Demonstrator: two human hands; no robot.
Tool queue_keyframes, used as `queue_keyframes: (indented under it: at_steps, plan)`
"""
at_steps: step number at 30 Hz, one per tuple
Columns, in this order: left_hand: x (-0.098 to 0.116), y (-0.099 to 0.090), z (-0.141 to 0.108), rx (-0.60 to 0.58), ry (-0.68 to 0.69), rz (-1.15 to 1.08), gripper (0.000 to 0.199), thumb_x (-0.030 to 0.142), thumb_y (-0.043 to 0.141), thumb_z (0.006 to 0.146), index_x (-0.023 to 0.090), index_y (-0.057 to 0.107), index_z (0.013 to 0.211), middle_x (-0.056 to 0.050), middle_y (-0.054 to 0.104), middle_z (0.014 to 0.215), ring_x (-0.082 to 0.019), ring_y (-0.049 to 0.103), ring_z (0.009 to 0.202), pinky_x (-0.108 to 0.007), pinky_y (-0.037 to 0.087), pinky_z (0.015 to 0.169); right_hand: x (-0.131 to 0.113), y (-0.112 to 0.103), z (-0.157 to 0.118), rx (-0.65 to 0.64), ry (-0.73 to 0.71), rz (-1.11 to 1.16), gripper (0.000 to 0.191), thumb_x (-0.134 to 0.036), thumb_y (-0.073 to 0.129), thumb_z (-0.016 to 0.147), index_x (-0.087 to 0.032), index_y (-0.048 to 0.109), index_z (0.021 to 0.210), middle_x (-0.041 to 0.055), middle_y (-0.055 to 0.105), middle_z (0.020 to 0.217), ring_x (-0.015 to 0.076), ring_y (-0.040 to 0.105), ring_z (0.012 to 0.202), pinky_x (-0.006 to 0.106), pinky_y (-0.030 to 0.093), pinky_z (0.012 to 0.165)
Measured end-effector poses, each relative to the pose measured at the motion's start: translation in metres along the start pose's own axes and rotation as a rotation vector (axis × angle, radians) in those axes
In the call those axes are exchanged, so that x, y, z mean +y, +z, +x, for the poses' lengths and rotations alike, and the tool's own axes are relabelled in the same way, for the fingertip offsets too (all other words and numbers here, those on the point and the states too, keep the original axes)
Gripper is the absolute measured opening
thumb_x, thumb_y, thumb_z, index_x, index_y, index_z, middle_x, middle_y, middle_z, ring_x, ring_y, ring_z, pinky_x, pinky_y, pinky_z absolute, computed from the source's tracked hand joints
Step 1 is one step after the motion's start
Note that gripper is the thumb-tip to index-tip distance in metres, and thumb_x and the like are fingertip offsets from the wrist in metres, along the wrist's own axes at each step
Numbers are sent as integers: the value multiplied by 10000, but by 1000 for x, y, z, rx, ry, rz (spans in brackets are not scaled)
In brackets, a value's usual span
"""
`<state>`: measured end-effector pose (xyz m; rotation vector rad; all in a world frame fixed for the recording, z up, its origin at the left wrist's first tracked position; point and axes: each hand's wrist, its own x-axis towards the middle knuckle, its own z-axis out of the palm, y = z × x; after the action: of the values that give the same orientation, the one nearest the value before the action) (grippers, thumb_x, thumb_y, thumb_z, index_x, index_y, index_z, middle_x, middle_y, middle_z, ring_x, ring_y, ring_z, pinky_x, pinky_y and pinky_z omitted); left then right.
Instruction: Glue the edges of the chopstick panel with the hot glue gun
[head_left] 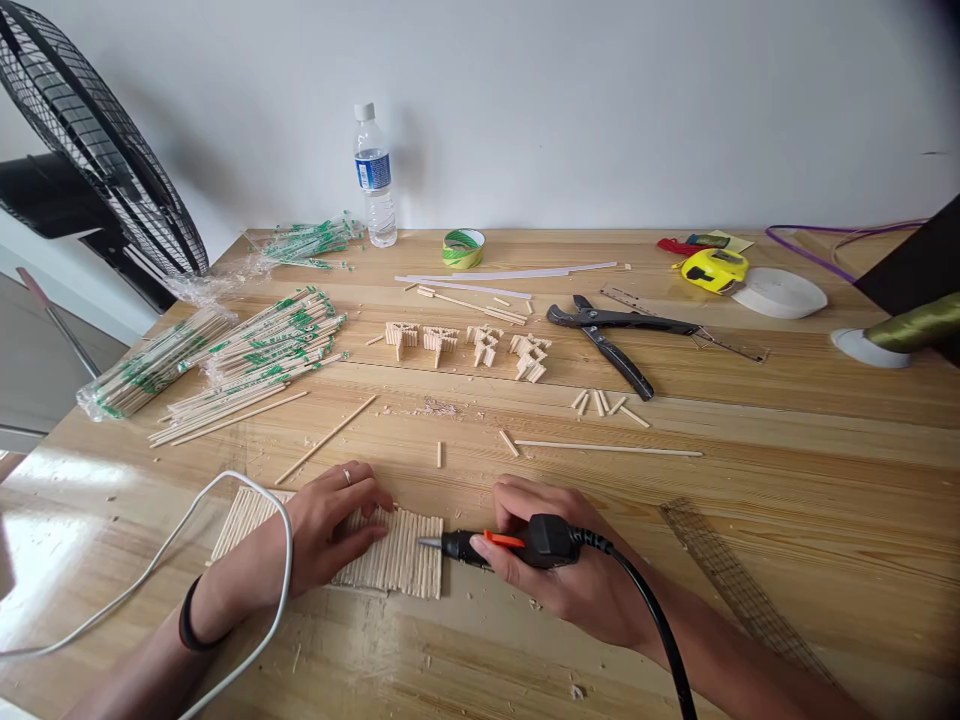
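A flat panel of short wooden sticks (pixel 409 555), laid side by side, lies near the front edge of the table. My left hand (pixel 330 525) rests on it, fingers bent and apart, covering its middle. In my right hand (pixel 551 560) is a black hot glue gun (pixel 465 547) with an orange trigger and a black cord. Its metal nozzle points left and sits over the right end of the panel, whether touching I cannot tell. A white cable (pixel 289 560) loops over my left forearm.
Small stick assemblies (pixel 442 340) stand mid-table. Wrapped sticks (pixel 255 345) lie at left; a black cutter (pixel 600 325) and clear ruler (pixel 731 575) at right. Behind are translucent glue sticks (pixel 510 275), tape (pixel 463 248), a bottle (pixel 377 190) and a yellow tape measure (pixel 712 270). A fan (pixel 90 140) stands left.
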<state>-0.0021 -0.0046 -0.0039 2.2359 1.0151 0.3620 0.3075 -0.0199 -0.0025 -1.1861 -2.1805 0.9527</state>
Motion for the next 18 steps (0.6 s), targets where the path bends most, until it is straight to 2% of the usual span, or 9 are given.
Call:
queue_keyframes:
  at_steps: [2,8,13,18]
  plan:
    - [-1,0,0,-4,4,0,115,261,571,1064,216,649,1135,-64,633,1037,-194,608,941,-304,487,790,-1,2,0,24,20,-13,355,-372,624,973,-239,442,699,1,584,696,152,528,604,324,411,555]
    - [0,-1,0,-23,6,10,109,251,563,1070,220,636,1144,-48,610,1005,-184,589,911,-308,475,807,-5,4,-2,-78,18,-16,367,-432,617,928,-248,404,693,-24,553,661,161,482,561,312,362,526]
    - [-2,0,0,-28,16,0,119,271,541,1082,216,628,1141,-46,590,1013,-178,585,906,-308,472,804,-7,1,-1,16,18,-7,344,-376,623,959,-253,427,704,5,596,698,171,531,589,325,413,546]
    - [-1,-1,1,-31,0,10,117,274,532,1085,213,620,1132,-43,595,1012,-181,586,907,-309,466,803,-11,-2,-3,-98,26,-9,343,-360,641,966,-236,462,700,-11,576,677,125,512,576,311,380,540]
